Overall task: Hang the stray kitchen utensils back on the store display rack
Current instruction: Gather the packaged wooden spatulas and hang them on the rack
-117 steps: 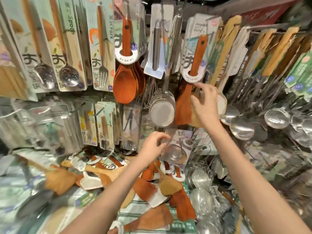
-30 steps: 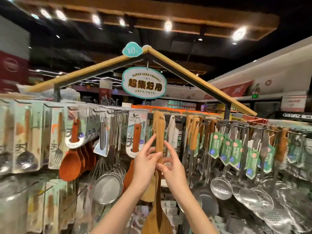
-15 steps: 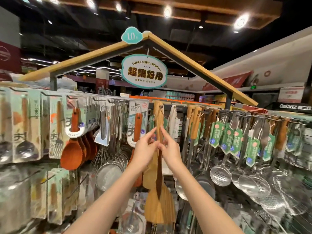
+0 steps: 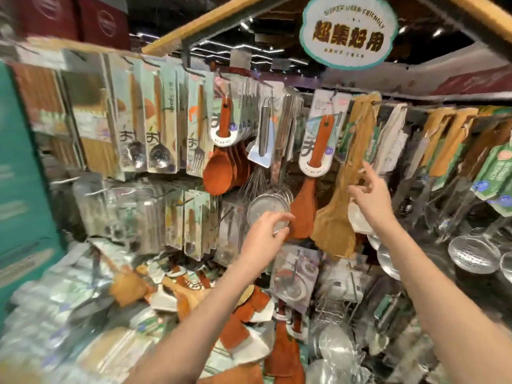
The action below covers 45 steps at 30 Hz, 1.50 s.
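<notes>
Letting both hands, left hand (image 4: 266, 234) and right hand (image 4: 370, 194), hang loose and empty, reach down for another stray spatula (image 4: 235, 329) on the shelf.

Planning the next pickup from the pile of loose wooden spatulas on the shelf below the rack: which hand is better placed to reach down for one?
Probably the left hand: it sits lower and nearer the pile of loose wooden spatulas, while the right hand is raised beside the hanging pale wooden spatula.

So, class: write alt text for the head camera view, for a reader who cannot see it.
A person's two bare hands, left and right, reach empty towards a crowded store display rack, where a pale wooden spatula hangs by the right hand. More wooden utensils lie piled below.
</notes>
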Available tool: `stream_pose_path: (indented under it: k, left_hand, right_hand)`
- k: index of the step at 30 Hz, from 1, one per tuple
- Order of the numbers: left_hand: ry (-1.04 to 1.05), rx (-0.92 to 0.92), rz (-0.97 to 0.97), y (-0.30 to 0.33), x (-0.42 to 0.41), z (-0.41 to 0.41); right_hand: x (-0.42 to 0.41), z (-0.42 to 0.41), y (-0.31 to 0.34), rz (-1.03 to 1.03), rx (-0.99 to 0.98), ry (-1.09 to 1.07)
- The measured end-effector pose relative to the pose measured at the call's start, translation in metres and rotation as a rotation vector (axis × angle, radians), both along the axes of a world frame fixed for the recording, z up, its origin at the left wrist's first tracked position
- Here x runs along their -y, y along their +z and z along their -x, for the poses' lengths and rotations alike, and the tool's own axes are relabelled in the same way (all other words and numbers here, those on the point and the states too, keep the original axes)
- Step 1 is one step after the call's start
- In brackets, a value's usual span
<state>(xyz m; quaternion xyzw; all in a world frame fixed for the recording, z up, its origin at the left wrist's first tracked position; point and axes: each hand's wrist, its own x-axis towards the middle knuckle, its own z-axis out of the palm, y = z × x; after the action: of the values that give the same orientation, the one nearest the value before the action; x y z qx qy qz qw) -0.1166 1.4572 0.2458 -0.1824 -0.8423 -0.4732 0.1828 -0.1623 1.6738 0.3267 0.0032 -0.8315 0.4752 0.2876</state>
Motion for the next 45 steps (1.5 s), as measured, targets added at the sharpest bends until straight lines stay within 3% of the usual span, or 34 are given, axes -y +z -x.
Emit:
stream_pose_path:
  k: [4, 11, 18, 24, 32, 40, 45]
  left_hand:
    - [0.065, 0.097, 0.032, -0.039, 0.046, -0.013]
    - [0.128, 0.286, 0.091, -0.111, 0.165, -0.008]
    - [0.202, 0.464, 0.135, -0.184, 0.330, 0.021]
    - [0.358, 0.610, 0.146, -0.246, 0.437, 0.046]
    - [0.433, 0.661, 0.037, -0.288, 0.470, 0.105]
    - [0.520, 0.731, -0.009, -0.292, 0.475, 0.137]
    - [0.598, 0.777, -0.215, -0.286, 0.480, 0.134]
  right_hand:
    - [0.051, -0.024, -0.051, 0.000, 0.041, 0.041]
    - [0.194, -0.056, -0.160, -0.178, 0.320, 0.291]
    - [0.379, -0.012, -0.253, -0.028, 0.500, 0.406]
    - [0.500, 0.043, -0.323, -0.095, 0.645, 0.453]
    - [0.564, 0.109, -0.361, -0.297, 0.709, 0.390]
    - [0.581, 0.129, -0.380, -0.534, 0.784, 0.368]
    - [0.584, 0.127, -0.371, -0.632, 0.755, 0.403]
